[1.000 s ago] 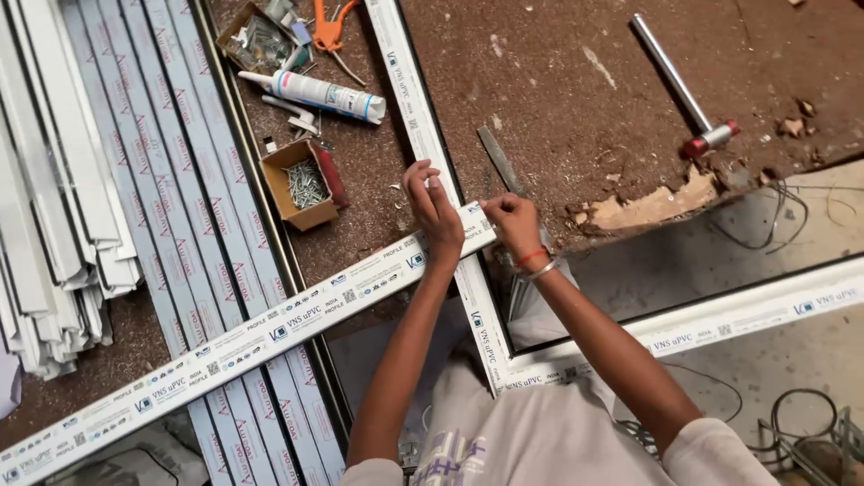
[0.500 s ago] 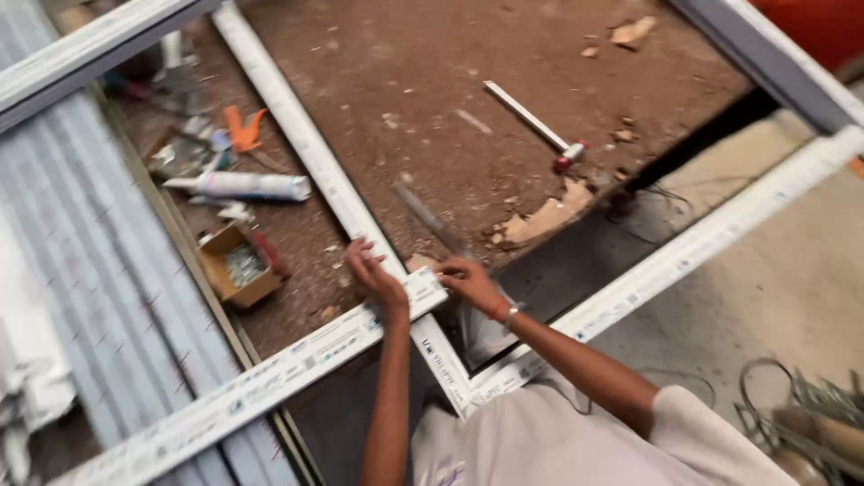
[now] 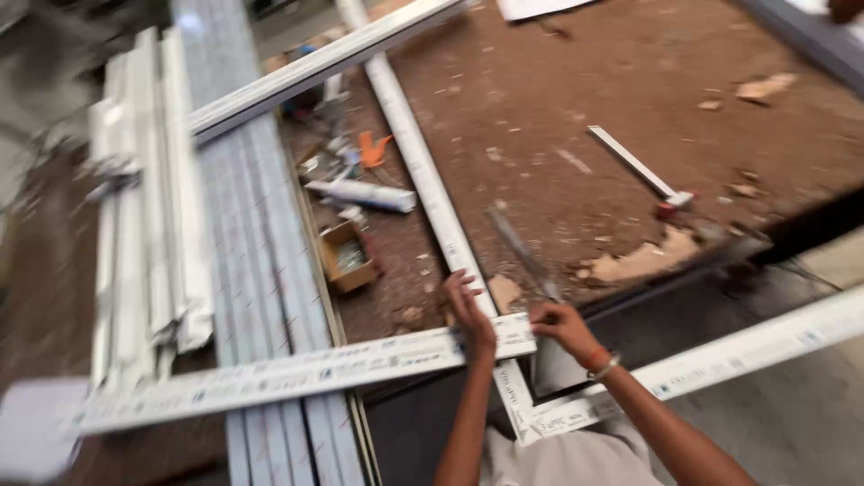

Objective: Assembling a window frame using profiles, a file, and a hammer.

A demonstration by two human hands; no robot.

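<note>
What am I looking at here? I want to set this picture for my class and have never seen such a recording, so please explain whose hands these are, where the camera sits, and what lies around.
The camera is worn on a person's head and looks down, so the two bare arms reaching up from the bottom are the wearer's own. There is no machine. The left hand presses on a long white plastic profile strip that lies crosswise over another white strip. The right hand, with a bangle at the wrist, rests at the crosswise strip's end. They work on a brown, scuffed board. Lying about are a hammer, a white sealant tube, a small cardboard box and stacked white strips. The picture is blurred.
</note>
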